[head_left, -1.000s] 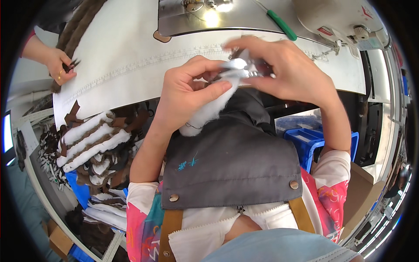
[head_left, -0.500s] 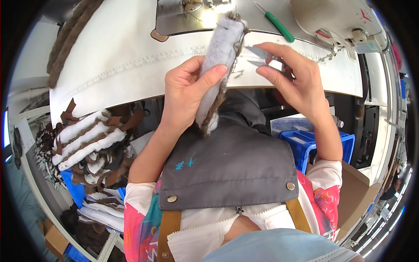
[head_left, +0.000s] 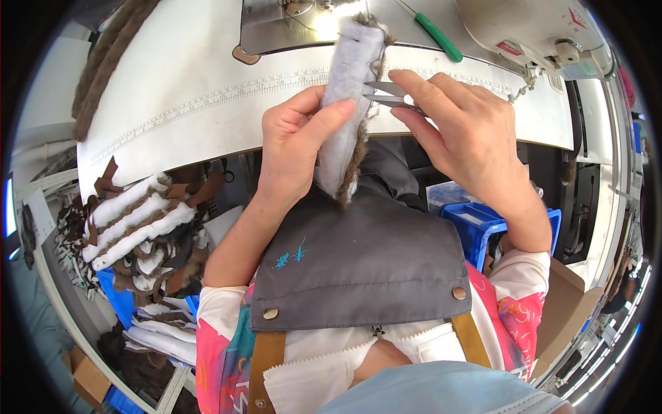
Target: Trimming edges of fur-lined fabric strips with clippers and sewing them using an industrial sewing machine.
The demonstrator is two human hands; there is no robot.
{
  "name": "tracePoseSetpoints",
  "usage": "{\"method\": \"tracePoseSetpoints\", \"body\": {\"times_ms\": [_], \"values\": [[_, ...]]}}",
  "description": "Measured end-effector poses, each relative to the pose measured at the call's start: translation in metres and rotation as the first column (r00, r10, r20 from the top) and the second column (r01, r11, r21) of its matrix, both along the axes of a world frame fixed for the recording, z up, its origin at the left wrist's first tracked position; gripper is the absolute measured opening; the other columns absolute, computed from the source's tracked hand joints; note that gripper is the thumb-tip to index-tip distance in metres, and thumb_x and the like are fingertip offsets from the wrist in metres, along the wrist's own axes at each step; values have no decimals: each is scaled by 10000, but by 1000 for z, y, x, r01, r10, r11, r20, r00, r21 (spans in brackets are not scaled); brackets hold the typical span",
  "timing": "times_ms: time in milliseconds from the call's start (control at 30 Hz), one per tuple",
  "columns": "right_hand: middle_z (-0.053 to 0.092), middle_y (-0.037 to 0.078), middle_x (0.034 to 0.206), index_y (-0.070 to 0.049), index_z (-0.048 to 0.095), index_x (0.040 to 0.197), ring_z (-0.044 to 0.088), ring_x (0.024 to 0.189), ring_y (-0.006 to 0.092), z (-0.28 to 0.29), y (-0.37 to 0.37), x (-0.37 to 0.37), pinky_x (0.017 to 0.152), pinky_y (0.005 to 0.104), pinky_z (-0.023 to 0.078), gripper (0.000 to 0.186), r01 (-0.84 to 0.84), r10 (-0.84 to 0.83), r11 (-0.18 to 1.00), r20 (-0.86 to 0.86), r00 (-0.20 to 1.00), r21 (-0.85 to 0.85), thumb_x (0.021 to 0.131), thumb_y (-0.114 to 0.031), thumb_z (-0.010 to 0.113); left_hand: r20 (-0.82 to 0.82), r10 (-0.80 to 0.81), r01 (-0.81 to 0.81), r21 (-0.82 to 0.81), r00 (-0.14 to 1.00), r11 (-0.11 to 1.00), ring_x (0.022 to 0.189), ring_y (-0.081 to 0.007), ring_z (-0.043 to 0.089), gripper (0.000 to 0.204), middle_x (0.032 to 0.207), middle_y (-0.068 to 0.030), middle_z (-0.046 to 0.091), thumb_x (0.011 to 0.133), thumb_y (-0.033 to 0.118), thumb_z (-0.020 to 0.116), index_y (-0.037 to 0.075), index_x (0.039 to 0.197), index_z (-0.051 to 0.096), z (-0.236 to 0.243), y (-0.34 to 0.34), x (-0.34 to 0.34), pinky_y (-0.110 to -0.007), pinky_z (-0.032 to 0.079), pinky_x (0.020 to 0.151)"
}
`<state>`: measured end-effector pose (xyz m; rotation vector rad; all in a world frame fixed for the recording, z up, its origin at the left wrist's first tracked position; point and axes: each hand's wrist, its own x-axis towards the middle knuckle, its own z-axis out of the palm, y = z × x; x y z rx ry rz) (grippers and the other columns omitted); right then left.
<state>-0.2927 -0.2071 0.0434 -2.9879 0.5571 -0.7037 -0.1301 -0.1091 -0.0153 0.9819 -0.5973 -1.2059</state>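
Your right hand (head_left: 465, 121) has brought the small snips (head_left: 389, 89) leftward since the earlier frame, their parted tips now at the right edge of the fur strip (head_left: 345, 77). You grip them between thumb and fingers, forearm angled inward. Your left hand (head_left: 295, 141) pinches the strip, thumb on its white face. The tilted strip spans the front edge of the table (head_left: 172, 86), brown fur fringing its right side.

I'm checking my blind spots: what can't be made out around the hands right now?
All in the head view:
Fur strip: its far side, turned from the camera.
Left hand: ends of its fingers, behind the strip.
Snips: their handles, mostly covered by the right hand.
Metal plate: far part, cut off by the upper edge.
Blue bin: part of it, behind the right forearm.
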Motion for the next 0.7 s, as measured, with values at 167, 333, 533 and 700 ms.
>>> {"method": "tracePoseSetpoints", "body": {"times_ms": [167, 333, 533, 700], "values": [[527, 17, 638, -101, 608, 1002, 523, 521, 192, 9, 3, 4, 485, 311, 401, 325, -2, -11, 992, -108, 994, -123, 695, -127, 713, 40, 32, -33, 27, 999, 999, 624, -50, 547, 167, 758, -35, 616, 861, 75, 577, -59, 954, 614, -2, 0, -3, -194, 440, 551], [563, 23, 669, -75, 616, 951, 548, 542, 194, -5, -10, 8, 492, 304, 411, 287, -104, 102, 994, -54, 993, -44, 687, -117, 720, -71, 23, -17, 92, 997, 996, 615, -59, 554, 177, 779, -28, 620, 850, 90, 555, -43, 955, 608, 1, 2, 4, -196, 445, 553], [628, 48, 721, -65, 622, 943, 571, 553, 148, -44, -18, 13, 513, 249, 441, 211, -296, 121, 790, 336, 934, 537, 761, -143, 696, -228, -150, 162, 33, 962, 986, 633, -55, 559, 192, 808, -32, 622, 844, 95, 544, -27, 983, 599, 1, 3, 13, -193, 451, 552], [624, 64, 771, 4, 596, 945, 538, 591, 82, -44, -12, 12, 516, 205, 409, 263, -395, 63, 425, 409, 910, 814, 748, -124, 714, -281, -133, 161, 79, 951, 984, 594, -61, 550, 218, 787, -32, 616, 854, 111, 539, -30, 1016, 577, -19, -2, 14, -196, 453, 527]]}}
